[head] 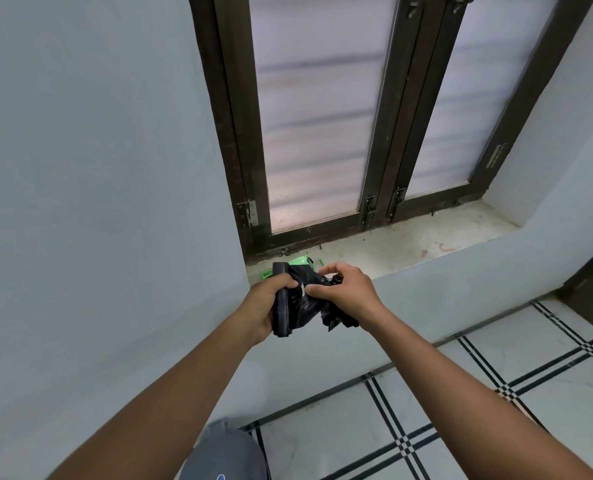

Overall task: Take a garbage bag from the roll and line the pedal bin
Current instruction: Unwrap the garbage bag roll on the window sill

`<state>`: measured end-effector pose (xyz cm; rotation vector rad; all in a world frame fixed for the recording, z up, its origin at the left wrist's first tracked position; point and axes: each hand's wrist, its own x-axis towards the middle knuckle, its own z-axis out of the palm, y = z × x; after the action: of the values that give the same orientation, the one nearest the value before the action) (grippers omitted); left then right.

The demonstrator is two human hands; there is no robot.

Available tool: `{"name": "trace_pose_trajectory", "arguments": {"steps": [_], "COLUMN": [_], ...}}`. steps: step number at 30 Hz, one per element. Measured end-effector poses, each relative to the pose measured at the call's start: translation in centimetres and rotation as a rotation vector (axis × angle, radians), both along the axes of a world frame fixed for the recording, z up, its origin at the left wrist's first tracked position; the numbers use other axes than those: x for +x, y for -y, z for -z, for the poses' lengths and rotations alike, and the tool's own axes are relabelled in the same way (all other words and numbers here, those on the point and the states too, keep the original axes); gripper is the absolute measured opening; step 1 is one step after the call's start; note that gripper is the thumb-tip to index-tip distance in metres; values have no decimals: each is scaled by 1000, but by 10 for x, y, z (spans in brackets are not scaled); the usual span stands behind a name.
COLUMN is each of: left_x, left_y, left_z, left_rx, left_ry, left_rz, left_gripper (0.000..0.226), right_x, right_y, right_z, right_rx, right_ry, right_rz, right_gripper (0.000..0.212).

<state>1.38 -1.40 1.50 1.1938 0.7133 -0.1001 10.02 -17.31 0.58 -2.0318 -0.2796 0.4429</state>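
A black roll of garbage bags (283,308) stands nearly upright in my left hand (265,303), which is closed around its side. A loose black bag end (317,299) hangs off the roll to the right, and my right hand (348,294) pinches that crumpled plastic between thumb and fingers. Both hands are held in front of the window sill. The grey pedal bin (224,452) stands on the floor below, at the bottom edge of the view, with its lid down.
A green wrapper (300,262) lies on the stone window sill (409,240) just behind my hands. A dark-framed frosted window (322,116) rises above the sill. A pale wall fills the left side. A tiled floor with black lines (426,427) spreads to the right.
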Motion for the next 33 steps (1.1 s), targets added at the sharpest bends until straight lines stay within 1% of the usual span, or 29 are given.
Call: {"name": "trace_pose_trajectory", "arguments": {"steps": [3,5,7,10,15,19,21,23,27,31,33], "left_x": [2,4,4,4,3,1,1,-1,-5,-1,1], "left_y": [0,-2,-3,-4,-2,-1,1,2,2,1,0], "left_z": [-1,0,0,1,2,1,2,4,8,7,7], "left_rx": [38,66,95,119,35,-7,-8,-20,-33,1,15], "left_ry": [14,20,16,12,18,42,70,108,137,100,73], "left_rz": [13,15,6,-5,-40,-27,-19,-30,-33,-47,-71], "left_gripper": [28,34,33,31,27,28,30,27,21,19,22], "right_x": [-3,-3,-1,-3,-9,-10,-9,-7,-3,-5,-6], "right_y": [-2,-3,-3,-4,-12,-15,-15,-14,-12,-11,-10], "right_z": [0,3,7,10,8,10,13,13,9,11,14], "right_rx": [49,75,105,132,127,119,115,109,145,165,185], "right_ry": [-16,-37,-48,-40,58,61,28,-20,-133,-75,-46], "right_rz": [3,22,19,19,93,142,170,174,98,86,108], "right_gripper": [31,32,34,24,15,10,8,10,16,15,19]}}
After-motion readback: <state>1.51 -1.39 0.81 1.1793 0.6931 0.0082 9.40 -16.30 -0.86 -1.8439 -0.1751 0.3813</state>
